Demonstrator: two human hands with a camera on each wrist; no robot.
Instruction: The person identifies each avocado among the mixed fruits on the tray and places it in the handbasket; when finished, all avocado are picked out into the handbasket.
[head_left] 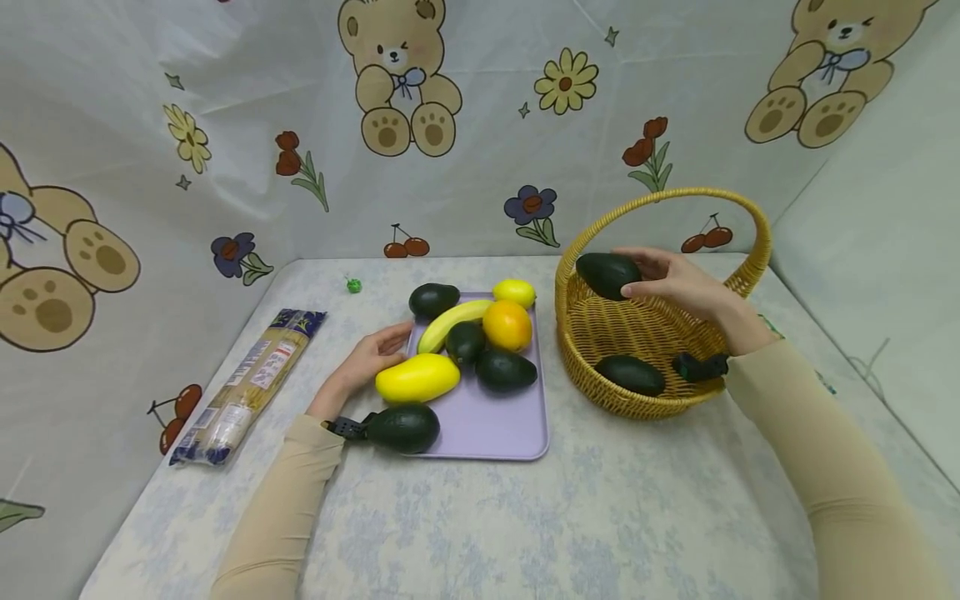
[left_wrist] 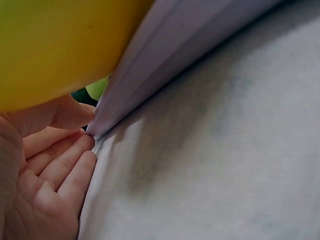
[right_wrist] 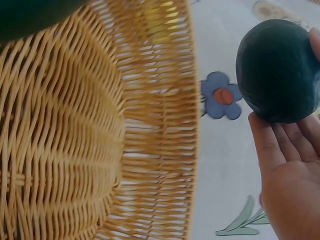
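Observation:
My right hand [head_left: 670,279] grips a dark green avocado [head_left: 606,275] over the back of the wicker basket [head_left: 637,321]. In the right wrist view the fingers lie under that avocado [right_wrist: 277,72], with the thumb partly out of frame. Another avocado [head_left: 632,375] lies in the front of the basket. At the left edge of the lilac tray [head_left: 498,429], my left hand [head_left: 367,360] pinches the rim between thumb and fingers, as the left wrist view shows. Right beside that hand lies a yellow mango [head_left: 417,377]. An avocado [head_left: 405,427] overlaps the tray's near left corner.
On the tray are a banana [head_left: 450,323], an orange [head_left: 507,326], a lemon [head_left: 514,292] and avocados [head_left: 506,370]. One more avocado [head_left: 434,300] sits at its far left corner. A noodle packet [head_left: 251,385] lies at left. The basket's tall handle [head_left: 667,196] arches above it.

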